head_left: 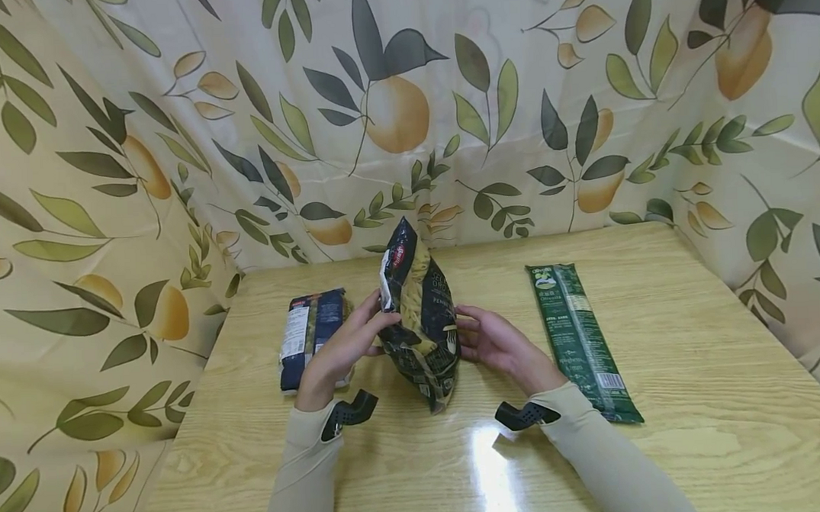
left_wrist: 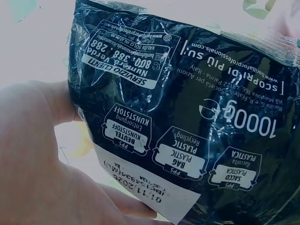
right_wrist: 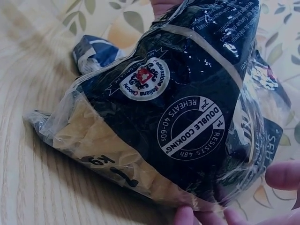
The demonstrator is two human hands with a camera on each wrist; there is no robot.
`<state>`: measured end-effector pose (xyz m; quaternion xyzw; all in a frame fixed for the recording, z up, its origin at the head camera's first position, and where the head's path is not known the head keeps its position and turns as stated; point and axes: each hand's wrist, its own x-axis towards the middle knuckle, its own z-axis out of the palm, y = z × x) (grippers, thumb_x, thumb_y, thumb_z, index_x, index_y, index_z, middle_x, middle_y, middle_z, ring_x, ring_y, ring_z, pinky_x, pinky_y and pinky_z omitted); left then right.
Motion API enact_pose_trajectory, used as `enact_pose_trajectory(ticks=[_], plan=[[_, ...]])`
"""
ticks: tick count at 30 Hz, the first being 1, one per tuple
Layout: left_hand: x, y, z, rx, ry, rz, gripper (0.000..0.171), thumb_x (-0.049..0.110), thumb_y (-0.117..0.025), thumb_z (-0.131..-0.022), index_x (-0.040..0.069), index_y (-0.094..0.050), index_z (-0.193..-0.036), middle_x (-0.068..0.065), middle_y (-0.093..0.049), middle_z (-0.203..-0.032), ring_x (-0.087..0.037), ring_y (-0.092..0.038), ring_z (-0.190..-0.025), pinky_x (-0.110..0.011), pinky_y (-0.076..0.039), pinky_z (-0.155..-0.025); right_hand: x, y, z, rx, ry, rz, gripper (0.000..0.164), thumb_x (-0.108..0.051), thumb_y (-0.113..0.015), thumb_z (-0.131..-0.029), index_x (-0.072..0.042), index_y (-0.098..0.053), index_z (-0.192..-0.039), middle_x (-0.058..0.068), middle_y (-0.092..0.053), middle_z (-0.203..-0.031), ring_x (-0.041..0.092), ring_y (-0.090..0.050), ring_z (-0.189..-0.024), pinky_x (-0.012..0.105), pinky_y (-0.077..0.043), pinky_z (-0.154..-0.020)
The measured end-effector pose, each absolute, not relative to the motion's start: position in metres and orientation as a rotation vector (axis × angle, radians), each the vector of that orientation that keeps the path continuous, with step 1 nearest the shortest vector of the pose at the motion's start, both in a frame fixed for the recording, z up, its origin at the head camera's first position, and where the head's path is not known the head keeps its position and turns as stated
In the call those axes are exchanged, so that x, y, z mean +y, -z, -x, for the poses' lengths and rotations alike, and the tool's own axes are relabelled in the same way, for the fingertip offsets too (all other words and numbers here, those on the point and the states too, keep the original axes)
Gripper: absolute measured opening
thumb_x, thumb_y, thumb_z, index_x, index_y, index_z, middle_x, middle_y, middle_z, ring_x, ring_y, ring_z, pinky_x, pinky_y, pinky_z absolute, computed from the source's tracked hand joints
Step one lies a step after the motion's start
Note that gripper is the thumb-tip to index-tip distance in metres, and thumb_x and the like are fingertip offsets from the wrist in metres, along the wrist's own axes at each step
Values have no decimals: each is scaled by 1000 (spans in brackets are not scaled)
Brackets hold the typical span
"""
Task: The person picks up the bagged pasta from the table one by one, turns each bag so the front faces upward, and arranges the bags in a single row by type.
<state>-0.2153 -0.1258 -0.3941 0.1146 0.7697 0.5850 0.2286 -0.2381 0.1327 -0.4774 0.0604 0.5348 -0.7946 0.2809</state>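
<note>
A dark bag of penne pasta [head_left: 422,316] is held tilted on end above the wooden table, its pasta showing through clear film. My left hand [head_left: 345,349] grips its left side, thumb on the front and fingers partly hidden behind. On the other side my right hand [head_left: 499,347] holds the bag's edge, with fingertips [right_wrist: 184,215] low against the film and the thumb raised beside it. The left wrist view shows the printed side panel [left_wrist: 178,112] with a 1000g mark and a white date label.
A smaller blue pasta pack [head_left: 313,336] lies left of the bag, partly behind my left forearm. To the right is a long green spaghetti pack [head_left: 578,340], near my right sleeve. A leaf-and-fruit patterned curtain [head_left: 407,180] stands along the back and sides of the table [head_left: 419,469].
</note>
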Motion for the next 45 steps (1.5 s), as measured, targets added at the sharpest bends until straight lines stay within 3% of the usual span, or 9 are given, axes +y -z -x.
enact_pose_trajectory(ticks=[8, 24, 34, 45], plan=[[-128, 396, 216, 2107, -1621, -305, 80, 35, -49, -107, 17, 0, -168, -10, -11, -175, -37, -24, -158, -64, -45, -112, 132, 473, 238, 1440, 2130, -165, 61, -30, -34, -113, -5, -13, -164, 26, -15, -171, 44, -23, -157, 51, -26, -128], [-127, 399, 218, 2097, -1633, -292, 79, 36, -51, -105, 20, -4, -168, -8, -18, -173, -36, -28, -157, -63, -46, -111, 134, 470, 236, 1480, 2114, -146, 65, -29, -34, -113, -4, -6, -166, 27, -13, -171, 45, -20, -158, 52, -21, -130], [-128, 397, 220, 2092, -1633, -291, 83, 36, -51, -105, 17, 0, -168, -9, -14, -174, -36, -26, -158, -63, -45, -112, 136, 467, 235, 1494, 2127, -120, 65, -28, -36, -112, -2, -7, -165, 28, -14, -170, 46, -20, -158, 52, -21, -130], [-133, 397, 218, 2065, -1631, -308, 71, 35, -46, -108, 22, -10, -167, -14, -37, -165, -38, -47, -146, -60, -50, -107, 134, 463, 234, 1544, 2125, -128, 64, -27, -37, -113, -1, -10, -165, 31, -18, -168, 46, -26, -155, 53, -23, -129]])
